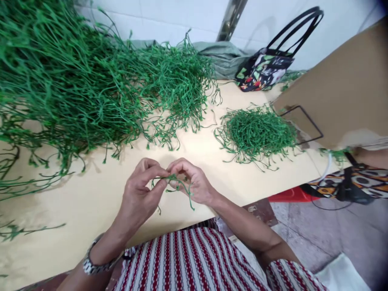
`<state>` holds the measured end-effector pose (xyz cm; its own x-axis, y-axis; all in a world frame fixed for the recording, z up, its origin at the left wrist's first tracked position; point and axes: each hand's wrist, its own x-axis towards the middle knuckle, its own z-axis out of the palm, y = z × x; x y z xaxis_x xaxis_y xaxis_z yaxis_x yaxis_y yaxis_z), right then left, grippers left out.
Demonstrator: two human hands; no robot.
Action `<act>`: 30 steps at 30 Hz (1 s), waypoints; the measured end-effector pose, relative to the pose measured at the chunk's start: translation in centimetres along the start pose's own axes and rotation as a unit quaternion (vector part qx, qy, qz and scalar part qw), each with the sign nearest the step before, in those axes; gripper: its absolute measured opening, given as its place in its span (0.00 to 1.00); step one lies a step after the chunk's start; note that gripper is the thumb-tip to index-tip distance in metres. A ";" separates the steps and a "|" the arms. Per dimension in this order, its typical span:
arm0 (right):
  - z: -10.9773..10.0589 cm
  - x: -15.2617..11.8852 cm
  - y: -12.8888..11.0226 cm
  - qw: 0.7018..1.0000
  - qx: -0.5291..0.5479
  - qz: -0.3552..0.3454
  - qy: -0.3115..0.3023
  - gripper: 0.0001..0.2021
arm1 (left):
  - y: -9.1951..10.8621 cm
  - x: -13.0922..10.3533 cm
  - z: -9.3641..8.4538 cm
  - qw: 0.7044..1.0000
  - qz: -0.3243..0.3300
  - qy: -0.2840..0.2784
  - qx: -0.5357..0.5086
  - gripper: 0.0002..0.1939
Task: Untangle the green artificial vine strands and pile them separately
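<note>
Above the table's front half, my two hands meet over a small green plastic stem piece [182, 184] with thin branching strands. My left hand [144, 188] pinches it from the left between thumb and forefinger. From the right, my right hand [192, 182] grips the same piece with its fingertips. Some strands hang below my fingers, and the exact pinch points are partly hidden. Beyond my hands lies a loose heap of similar green stems [182, 81], joined to a much bigger pile [60, 81] at the left. A rounded heap of stems [257, 131] sits to the right.
A flowered black bag [263, 68] stands at the back by the wall. On the right, a cardboard sheet [342, 89] rises beside a dark wire frame [312, 121]. Another person's arm [371, 157] shows at the right edge. Loose stems [30, 230] lie at the left on the pale table [100, 206].
</note>
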<state>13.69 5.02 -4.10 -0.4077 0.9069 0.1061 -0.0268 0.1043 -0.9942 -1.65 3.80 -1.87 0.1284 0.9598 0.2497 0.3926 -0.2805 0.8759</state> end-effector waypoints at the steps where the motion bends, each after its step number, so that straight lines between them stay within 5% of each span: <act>1: -0.1 -0.1 0.1 1.000 0.006 0.004 -0.006 0.07 | 0.0 0.0 0.1 1.000 0.008 0.001 0.007 0.06; 6: -0.4 -0.4 0.0 0.998 -0.045 0.026 -0.032 0.07 | 0.3 0.2 0.2 0.997 0.012 -0.048 0.052 0.07; 19: -0.9 -0.3 -1.0 0.967 -0.221 -0.128 0.003 0.09 | 1.4 0.3 -0.2 0.990 0.015 -0.084 0.116 0.08; 30: -0.9 -0.5 -0.3 0.962 -0.234 -0.143 -0.005 0.13 | 1.0 0.6 0.4 0.983 -0.127 -0.124 -0.041 0.04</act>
<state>14.67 4.92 -3.88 -0.4534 0.8103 0.3713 0.2735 0.5230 -0.8073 -0.86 4.05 -1.02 0.2589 0.9625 -0.0807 0.3668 -0.0207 0.9301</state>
